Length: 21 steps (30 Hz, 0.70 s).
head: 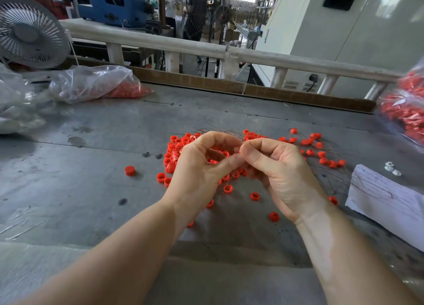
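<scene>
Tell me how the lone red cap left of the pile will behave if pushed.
The lone red cap probably slides easily: small plastic, flat end down on the smooth table. Tipped onto its round side, it would likely roll.

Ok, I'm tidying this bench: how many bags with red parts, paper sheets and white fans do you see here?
Clear plastic bags holding red plastic parts: 2
White sheet of paper: 1
White round desk fan: 1
Total: 4
</scene>
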{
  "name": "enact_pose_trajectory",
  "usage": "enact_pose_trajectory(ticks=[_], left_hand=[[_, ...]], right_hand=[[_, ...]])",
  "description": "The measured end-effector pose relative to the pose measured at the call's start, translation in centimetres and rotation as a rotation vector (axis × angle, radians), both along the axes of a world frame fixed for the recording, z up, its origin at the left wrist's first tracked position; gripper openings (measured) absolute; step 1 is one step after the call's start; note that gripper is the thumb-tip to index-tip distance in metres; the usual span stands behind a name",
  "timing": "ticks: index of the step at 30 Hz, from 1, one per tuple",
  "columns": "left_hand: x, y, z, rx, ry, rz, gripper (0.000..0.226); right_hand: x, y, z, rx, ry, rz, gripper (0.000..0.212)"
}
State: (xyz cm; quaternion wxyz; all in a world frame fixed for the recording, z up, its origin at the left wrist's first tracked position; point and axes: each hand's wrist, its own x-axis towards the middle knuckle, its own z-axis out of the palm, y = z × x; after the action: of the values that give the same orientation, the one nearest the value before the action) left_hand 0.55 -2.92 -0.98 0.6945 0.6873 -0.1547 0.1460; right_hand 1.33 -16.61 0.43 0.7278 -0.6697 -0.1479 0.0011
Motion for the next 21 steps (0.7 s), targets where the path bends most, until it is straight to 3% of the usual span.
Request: enact_pose_trajectory(ticks=[7, 15, 21], left_hand=[[-0.16, -0.17, 0.24, 0.05, -0.028, 0.006, 0.02], [0.17, -0.08, -0.13, 0.101, -0.061, 0.007, 0.024], [0.25, 0.19, -0.15, -0.16, 0.092, -0.136, 0.013]], right_hand=[[0.05, -0.16, 0.0, 0.065, 0.006, 0.042, 0.016], [0.27, 0.06, -0.34, -0.011, -0.123, -0.107, 0.009], [0.49, -0.08, -0.47, -0.12, -0.27, -0.205, 0.003]])
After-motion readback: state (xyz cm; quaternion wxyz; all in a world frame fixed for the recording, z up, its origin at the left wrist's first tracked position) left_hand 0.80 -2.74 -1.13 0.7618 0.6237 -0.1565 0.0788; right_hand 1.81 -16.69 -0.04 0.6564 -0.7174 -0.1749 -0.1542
